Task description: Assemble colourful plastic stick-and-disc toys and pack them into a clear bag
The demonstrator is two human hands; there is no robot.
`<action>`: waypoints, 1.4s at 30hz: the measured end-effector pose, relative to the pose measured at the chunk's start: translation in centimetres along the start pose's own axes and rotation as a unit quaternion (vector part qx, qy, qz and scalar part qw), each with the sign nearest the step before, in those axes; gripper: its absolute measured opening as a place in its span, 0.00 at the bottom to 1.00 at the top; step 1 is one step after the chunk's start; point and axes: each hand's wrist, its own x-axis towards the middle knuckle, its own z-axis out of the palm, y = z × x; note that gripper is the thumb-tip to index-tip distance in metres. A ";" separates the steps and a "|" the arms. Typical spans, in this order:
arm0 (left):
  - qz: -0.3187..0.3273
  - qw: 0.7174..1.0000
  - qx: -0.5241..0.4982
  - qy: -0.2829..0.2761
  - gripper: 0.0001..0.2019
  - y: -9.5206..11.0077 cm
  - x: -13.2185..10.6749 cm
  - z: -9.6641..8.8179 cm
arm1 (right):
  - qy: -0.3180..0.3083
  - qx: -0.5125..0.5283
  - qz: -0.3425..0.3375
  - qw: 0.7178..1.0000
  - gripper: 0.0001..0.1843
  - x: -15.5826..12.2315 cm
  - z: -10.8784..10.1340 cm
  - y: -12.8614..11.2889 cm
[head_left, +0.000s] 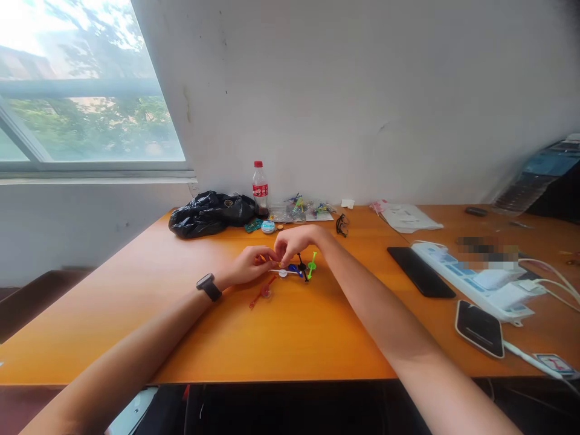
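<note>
Fingers of L hand [254,264] & R hand [294,243] are bent in, nearly closed; can't tell what they hold b/c it's hidden. R hand could bump bright green plastic stick w/ round middle [312,266] b/c it's close. White plastic stick [283,273], blue plastic bit [295,270] & black plastic stick [302,267] sit nearby, maybe touching: too blurry. See-through red plastic stick [266,292] lies nearer.
</note>
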 end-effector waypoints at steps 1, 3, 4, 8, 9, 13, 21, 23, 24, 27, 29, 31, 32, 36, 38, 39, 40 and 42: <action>-0.014 1.000 -0.007 0.018 0.15 -0.3 0.0 -0.2 | 0.004 -0.027 0.020 0.999 0.23 0.5 0.3 -0.6; -0.038 0.997 -0.024 0.067 0.16 -0.8 0.2 -0.5 | 0.018 -0.062 0.047 0.997 0.16 1.2 0.8 -1.2; -0.049 0.993 -0.037 0.096 0.17 -1.0 0.2 -0.7 | 0.030 -0.065 0.051 0.996 0.13 1.3 0.9 -1.3; -0.071 0.969 -0.103 0.211 0.19 -1.1 0.3 -1.2 | 0.139 0.047 0.010 0.989 0.06 0.9 0.9 -0.9; -0.071 0.966 -0.120 0.219 0.20 -0.9 0.3 -1.3 | 0.170 0.095 -0.011 0.981 0.06 0.8 0.9 -0.7; -0.067 0.970 -0.168 0.164 0.22 0.1 0.2 -1.6 | 0.229 0.251 -0.091 0.936 0.08 1.2 1.3 -0.1; -0.067 0.969 -0.212 0.109 0.21 0.8 0.0 -1.8 | 0.212 0.305 -0.142 0.918 0.04 2.9 2.9 0.3; -0.063 0.971 -0.207 0.097 0.21 0.7 0.0 -1.9 | 0.212 0.259 -0.116 0.935 0.04 3.4 3.4 0.0; -0.061 0.974 -0.198 0.089 0.20 0.5 0.0 -2.0 | 0.213 0.231 -0.096 0.944 0.05 3.6 3.5 -0.1; -0.059 0.988 -0.131 0.048 0.16 -0.5 0.1 -2.6 | 0.210 0.156 -0.037 0.964 0.06 3.9 3.6 0.0; -0.064 0.995 -0.077 0.012 0.15 -1.3 0.0 -3.3 | 0.202 0.130 -0.009 0.971 0.07 3.9 3.4 0.3; -0.073 0.996 -0.053 -0.010 0.14 -2.1 -0.1 -4.0 | 0.201 0.106 0.019 0.974 0.11 3.7 3.1 0.7; -0.076 0.996 -0.049 -0.016 0.13 -2.3 -0.2 -4.3 | 0.207 0.095 0.030 0.973 0.14 3.5 2.8 0.8; -0.078 0.996 -0.039 -0.034 0.17 -2.6 -0.4 -5.1 | 0.216 0.040 0.039 0.975 0.18 2.3 1.8 0.2; -0.074 0.996 -0.038 -0.031 0.17 -2.6 -0.4 -5.2 | 0.119 0.002 0.025 0.993 0.16 1.7 1.5 -0.6; -0.071 0.996 -0.038 -0.027 0.17 -2.6 -0.4 -5.2 | 0.063 -0.017 0.023 0.998 0.16 1.5 1.5 -1.0; -0.068 0.997 -0.036 -0.023 0.16 -2.7 -0.3 -5.2 | 0.018 -0.035 0.025 0.999 0.17 1.4 1.5 -1.5; -0.065 0.997 -0.027 -0.011 0.16 -2.9 -0.3 -5.2 | -0.013 -0.054 0.040 0.998 0.17 1.4 1.7 -2.1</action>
